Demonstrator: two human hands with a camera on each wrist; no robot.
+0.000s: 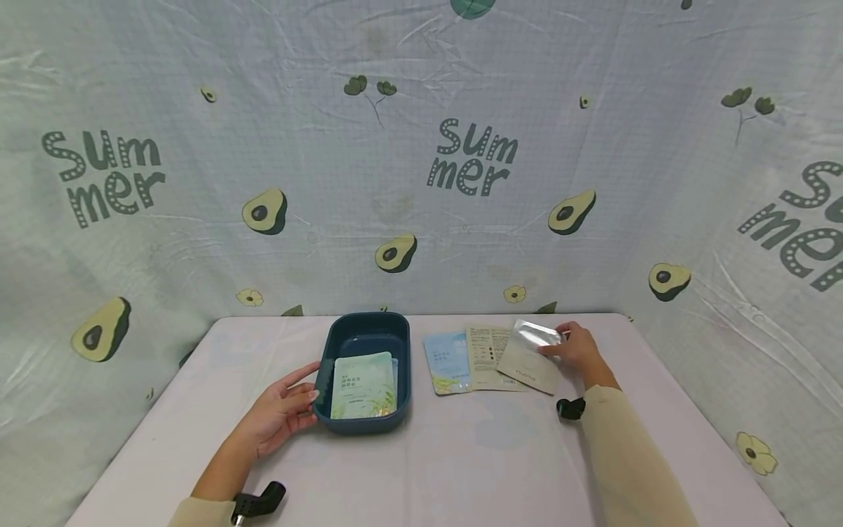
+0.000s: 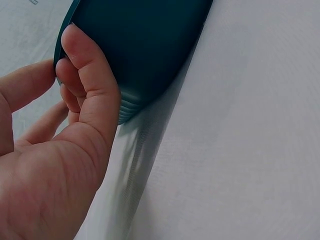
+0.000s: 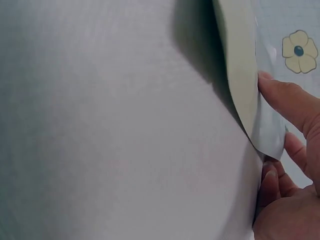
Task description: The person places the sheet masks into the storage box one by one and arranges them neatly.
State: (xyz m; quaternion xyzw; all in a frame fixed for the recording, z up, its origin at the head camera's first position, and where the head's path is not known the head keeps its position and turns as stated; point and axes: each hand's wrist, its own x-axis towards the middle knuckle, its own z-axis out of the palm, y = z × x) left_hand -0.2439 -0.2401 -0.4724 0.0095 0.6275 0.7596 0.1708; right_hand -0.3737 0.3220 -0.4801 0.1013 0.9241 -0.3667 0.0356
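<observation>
A cloth printed with avocados and the word "Summer" hangs behind and beside a pale desk point(image 1: 461, 454). A dark blue tray point(image 1: 364, 338) stands left of centre; a green sachet point(image 1: 363, 385) lies flat inside it. The left hand point(image 1: 279, 416) touches the tray's near left corner, fingers curled against its outer wall and rim, thumb apart; its grip does not enclose the tray. To the right of the tray, a blue sachet point(image 1: 446, 361) and a beige sachet point(image 1: 489, 357) lie flat on the desk, overlapping. The right hand point(image 1: 578, 347) pinches a silver sachet point(image 1: 530, 354) by its far right corner, that corner raised and bent, the near edge resting on the beige sachet.
</observation>
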